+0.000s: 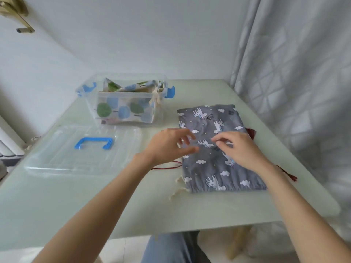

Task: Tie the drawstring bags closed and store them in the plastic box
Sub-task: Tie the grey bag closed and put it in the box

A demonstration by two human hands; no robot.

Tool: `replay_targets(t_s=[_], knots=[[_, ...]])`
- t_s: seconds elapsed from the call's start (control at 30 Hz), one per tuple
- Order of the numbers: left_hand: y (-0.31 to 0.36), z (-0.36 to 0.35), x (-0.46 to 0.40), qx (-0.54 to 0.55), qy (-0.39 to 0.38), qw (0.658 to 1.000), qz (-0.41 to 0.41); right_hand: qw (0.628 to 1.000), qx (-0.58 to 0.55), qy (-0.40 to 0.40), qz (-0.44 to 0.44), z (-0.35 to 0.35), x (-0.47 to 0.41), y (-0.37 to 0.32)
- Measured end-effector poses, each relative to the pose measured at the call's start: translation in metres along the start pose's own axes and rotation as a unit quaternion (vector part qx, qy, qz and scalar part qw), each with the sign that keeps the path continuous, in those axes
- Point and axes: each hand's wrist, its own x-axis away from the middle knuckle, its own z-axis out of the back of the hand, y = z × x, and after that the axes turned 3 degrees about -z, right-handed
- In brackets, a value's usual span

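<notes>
One pale green table (pixel 133 205) carries everything, and the clear plastic box (pixel 125 103) at its far middle is your landmark. Nearer you than the box, slightly left, lies the clear lid (pixel 57 158), flat, blue handle (pixel 94 142) up. Right of the box and nearer you lies the grey unicorn-print drawstring bag (pixel 214 168), flat on the table, gathered edge toward you. The box stands open, blue latches swung out, with a tree-print bag (pixel 121 109) inside and cream cords at its right end. Your left hand (pixel 169 147) is over the grey bag's left edge, fingers spread and loosely bent, gripping nothing you can see. Your right hand (pixel 237 149) is on the grey bag's middle, thumb and forefinger close together; can't tell if they pinch the cloth. A cream drawstring (pixel 180 186) trails off the grey bag's near-left corner. A red cord (pixel 167 166) pokes out left of that bag, with red tassels showing at its right side.
</notes>
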Motion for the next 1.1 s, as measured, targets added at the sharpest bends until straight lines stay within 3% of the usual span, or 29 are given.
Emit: replay_targets(t_s=[0.2, 0.43, 0.67, 0.9, 1.1], knots=[[0.01, -0.03, 0.052, 0.019, -0.084, 0.995, 0.043, 0.997, 0.054, 0.046, -0.039, -0.011, 0.068, 0.049], [0.015, -0.045, 0.085, 0.023, -0.039, 0.998, 0.054, 0.974, 0.049, 0.174, -0.14, -0.023, 0.118, 0.064], [0.011, -0.034, 0.089, -0.137, -0.079, 0.987, 0.009, 0.974, 0.037, 0.147, -0.166, -0.004, 0.12, 0.067], [0.004, -0.041, 0.097, -0.053, -0.04, 0.997, 0.041, 0.979, -0.046, 0.156, -0.125, 0.0, 0.127, 0.072], [0.009, -0.05, 0.091, -0.043, -0.065, 0.996, 0.05, 0.957, 0.104, 0.205, -0.175, -0.006, 0.131, 0.077]])
